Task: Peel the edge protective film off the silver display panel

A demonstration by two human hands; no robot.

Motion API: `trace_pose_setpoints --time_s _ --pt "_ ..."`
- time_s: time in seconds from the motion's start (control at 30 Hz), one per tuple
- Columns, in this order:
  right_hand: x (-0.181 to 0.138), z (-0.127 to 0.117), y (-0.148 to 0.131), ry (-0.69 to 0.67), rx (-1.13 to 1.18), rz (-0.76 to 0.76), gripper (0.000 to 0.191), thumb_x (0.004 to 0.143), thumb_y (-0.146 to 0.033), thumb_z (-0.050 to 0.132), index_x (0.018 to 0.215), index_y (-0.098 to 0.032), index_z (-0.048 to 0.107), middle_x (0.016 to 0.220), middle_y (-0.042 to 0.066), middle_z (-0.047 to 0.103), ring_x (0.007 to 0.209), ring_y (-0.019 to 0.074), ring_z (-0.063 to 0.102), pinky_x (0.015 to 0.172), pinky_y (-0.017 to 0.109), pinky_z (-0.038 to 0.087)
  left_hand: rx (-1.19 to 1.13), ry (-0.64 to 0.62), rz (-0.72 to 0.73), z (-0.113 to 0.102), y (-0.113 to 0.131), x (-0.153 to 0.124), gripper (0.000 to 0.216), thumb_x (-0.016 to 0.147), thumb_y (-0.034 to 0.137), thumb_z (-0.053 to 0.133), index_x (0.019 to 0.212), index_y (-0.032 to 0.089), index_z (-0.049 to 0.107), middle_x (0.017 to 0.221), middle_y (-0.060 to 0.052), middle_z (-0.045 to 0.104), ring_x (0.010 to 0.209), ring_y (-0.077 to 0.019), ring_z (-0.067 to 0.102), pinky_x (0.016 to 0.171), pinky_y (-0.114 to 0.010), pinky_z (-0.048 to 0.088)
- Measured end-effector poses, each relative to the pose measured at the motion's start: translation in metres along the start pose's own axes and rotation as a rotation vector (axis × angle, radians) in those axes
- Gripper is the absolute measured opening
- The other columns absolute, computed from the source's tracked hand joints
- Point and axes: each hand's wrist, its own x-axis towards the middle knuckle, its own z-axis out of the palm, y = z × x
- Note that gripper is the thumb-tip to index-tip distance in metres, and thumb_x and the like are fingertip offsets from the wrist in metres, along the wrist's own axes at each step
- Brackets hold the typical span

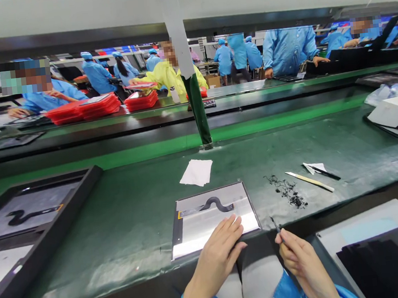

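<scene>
A silver display panel [206, 214] with a black flex cable [216, 204] lies flat on the green bench mat [121, 223] near the front edge. My left hand [220, 246] rests flat on the panel's near right corner, fingers stretched out. My right hand [297, 252] hovers just right of the panel, at the bench edge, fingers pinched round thin black tweezers [275, 225] whose tip points up and away. A small pile of black scraps [289, 191] lies on the mat to the right of the panel.
A white paper [197, 172] lies behind the panel. A pale stick [309, 181], a black pen [324, 172], a white device [396, 116] sit at right. A black tray [50, 221] with panels stands left; black sheets [381, 262] lower right. Workers stand beyond the conveyor, red trays [84, 109].
</scene>
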Motion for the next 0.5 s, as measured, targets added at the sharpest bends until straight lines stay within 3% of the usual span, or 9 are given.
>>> trace_pose_setpoints --time_s 0.5 --pt "-0.004 -0.018 -0.035 0.111 0.040 -0.107 0.057 0.059 -0.066 0.086 0.070 -0.015 0.064 0.052 -0.012 0.023 0.045 0.0020 0.010 0.038 0.015 0.008 0.011 -0.005 -0.002 -0.001 0.000 0.000 0.029 0.104 0.024 0.048 0.131 0.016 0.056 0.130 -0.012 0.068 0.126 -0.0258 0.061 0.105 -0.044 0.054"
